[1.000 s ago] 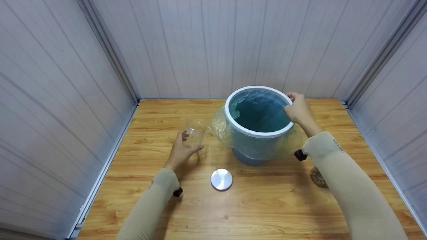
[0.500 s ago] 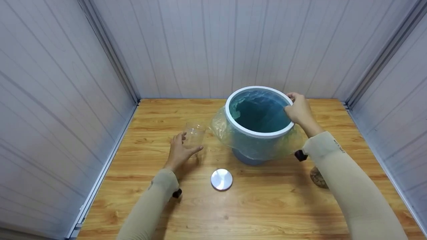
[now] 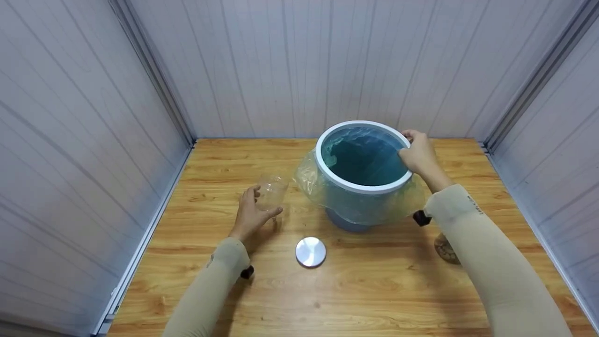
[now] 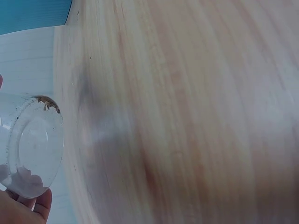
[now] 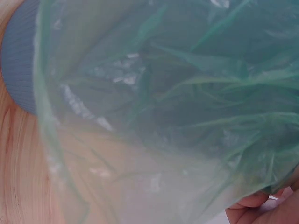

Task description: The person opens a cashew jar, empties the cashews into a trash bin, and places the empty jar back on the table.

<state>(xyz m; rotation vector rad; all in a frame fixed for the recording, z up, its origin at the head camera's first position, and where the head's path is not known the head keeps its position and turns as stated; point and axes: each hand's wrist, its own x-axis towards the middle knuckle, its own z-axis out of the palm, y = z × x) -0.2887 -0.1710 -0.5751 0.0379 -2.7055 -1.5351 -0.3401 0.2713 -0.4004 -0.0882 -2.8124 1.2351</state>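
Observation:
My left hand (image 3: pixel 252 213) grips a clear, see-through jar (image 3: pixel 273 191) between thumb and fingers, left of the trash bin. In the left wrist view the base of the jar (image 4: pixel 35 140) shows, with brown crumbs along one edge; it is held up off the table. My right hand (image 3: pixel 419 157) holds the right side of the white rim of the trash bin (image 3: pixel 339 180), thumb on the inner side. A thin green bag (image 5: pixel 140 102) lines the bin and hangs over its outside, filling much of the right wrist view.
A shiny silver round lid (image 3: pixel 310 252) lies flat in front of the bin. A round thing with a brown mottled pattern (image 3: pixel 447 249) stands at the right, partly hidden by my right sleeve. Pale panel walls (image 3: pixel 243 70) enclose the wooden table (image 3: pixel 355 299).
The jar in my left hand changes its tilt slightly, and that hand shifts a little left and towards me. My right hand and the bin stay put.

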